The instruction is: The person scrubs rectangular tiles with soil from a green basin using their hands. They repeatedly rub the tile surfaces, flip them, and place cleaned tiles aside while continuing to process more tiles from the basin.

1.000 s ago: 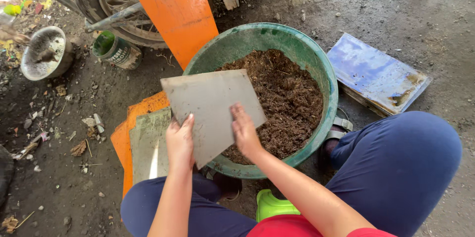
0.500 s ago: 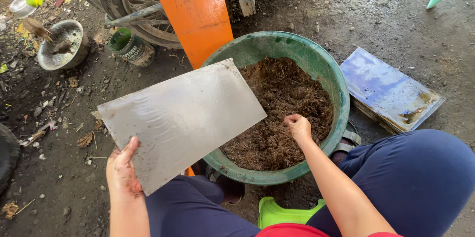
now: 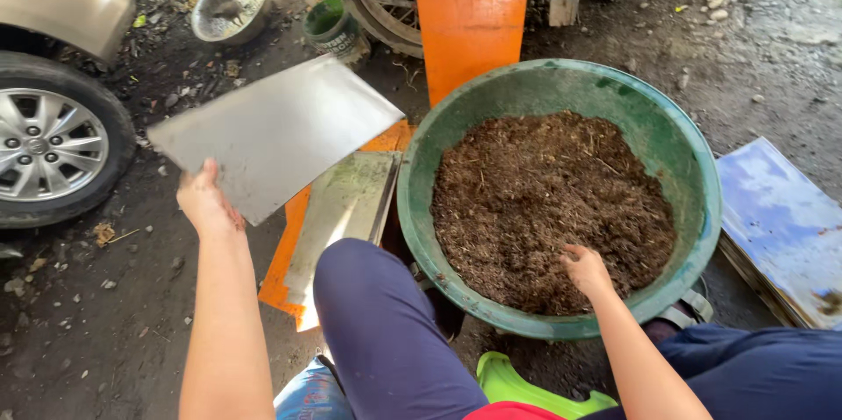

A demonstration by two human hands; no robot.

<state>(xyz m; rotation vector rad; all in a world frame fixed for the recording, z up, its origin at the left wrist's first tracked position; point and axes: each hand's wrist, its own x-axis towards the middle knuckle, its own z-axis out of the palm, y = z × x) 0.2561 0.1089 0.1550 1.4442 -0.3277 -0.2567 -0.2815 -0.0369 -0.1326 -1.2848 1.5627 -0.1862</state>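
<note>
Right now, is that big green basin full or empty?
Partly full. The green basin holds a mound of brown fibrous soil below its rim; bare inner wall shows above. The right hand rests in it.

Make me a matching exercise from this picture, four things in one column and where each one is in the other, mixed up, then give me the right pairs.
Things:
1. grey metal sheet
2. green basin
3. car wheel
4. blue boards

Places:
A. far left edge, on the ground
B. held up by the left hand
C. far right, stacked flat on the ground
D. in the middle, full of brown soil, with the right hand in it

Pairs: 1-B, 2-D, 3-A, 4-C
</note>
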